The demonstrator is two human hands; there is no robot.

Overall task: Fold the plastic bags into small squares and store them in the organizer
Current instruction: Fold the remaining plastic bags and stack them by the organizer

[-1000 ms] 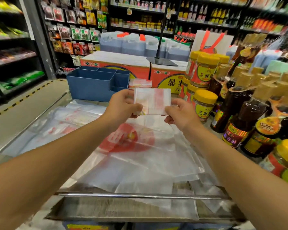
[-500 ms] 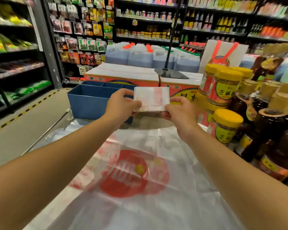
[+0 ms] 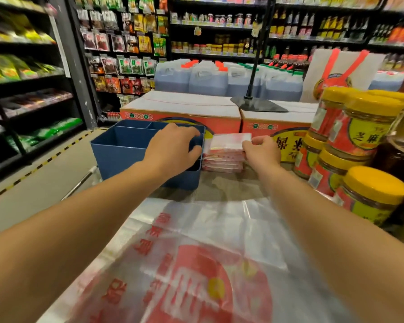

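Observation:
The blue organizer (image 3: 126, 155) with several compartments stands at the far end of the counter. My left hand (image 3: 173, 148) lies over its right side, fingers curled over the rim and divider. Right beside the organizer sits a stack of folded bags (image 3: 221, 160). My right hand (image 3: 261, 152) pinches the right edge of a folded white-and-red bag (image 3: 230, 138) that lies on top of that stack. Flat, unfolded plastic bags (image 3: 219, 252) with a red print are spread in front of me under my forearms.
Jars with yellow lids (image 3: 364, 141) and dark bottles crowd the right side. Orange cartons (image 3: 182, 115) stand behind the organizer, with a black stand base (image 3: 257, 104) on them. Stocked shelves line the left beyond the aisle floor (image 3: 33, 183).
Both hands held the folded bag up in the air before. Now my right hand has brought it down onto the stack, and my left hand has let go and moved onto the organizer.

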